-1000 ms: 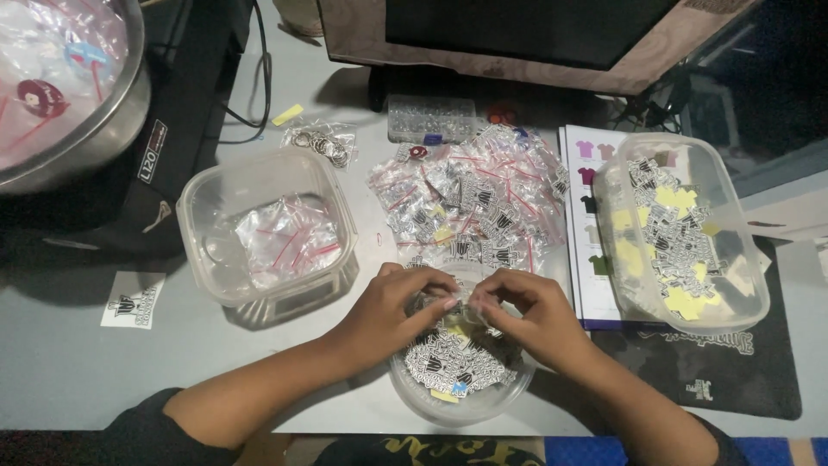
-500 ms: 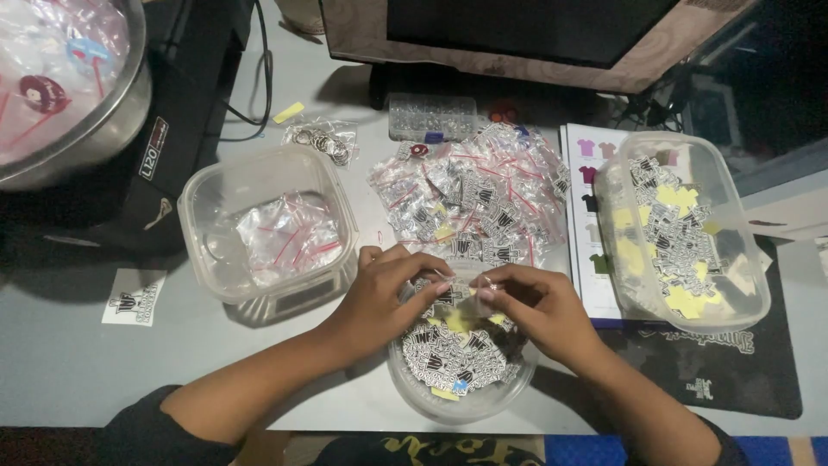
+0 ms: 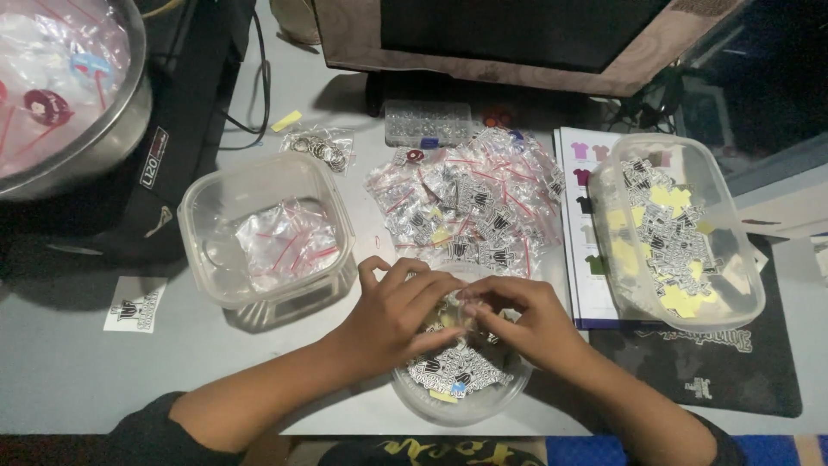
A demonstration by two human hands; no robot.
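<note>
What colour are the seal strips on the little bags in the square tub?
Red, on clear plastic bags in the head view.

I worked at a grey desk (image 3: 69, 380); a dark monitor (image 3: 517, 34) stood at twelve o'clock; light was dim.

A single camera, worn on the person's head, looks almost straight down onto the grey tabletop (image 3: 69, 380) from close above. The near edge of the tabletop runs along the bottom of the picture, where both forearms enter. The far side lies at the top, cut off at the base of a dark monitor (image 3: 517, 34). The left hand (image 3: 392, 315) and right hand (image 3: 526, 319) meet just below the middle of the frame. A steel bowl (image 3: 121, 129) is clipped at far left, and a dark mat (image 3: 733, 371) reaches toward the right edge.
</note>
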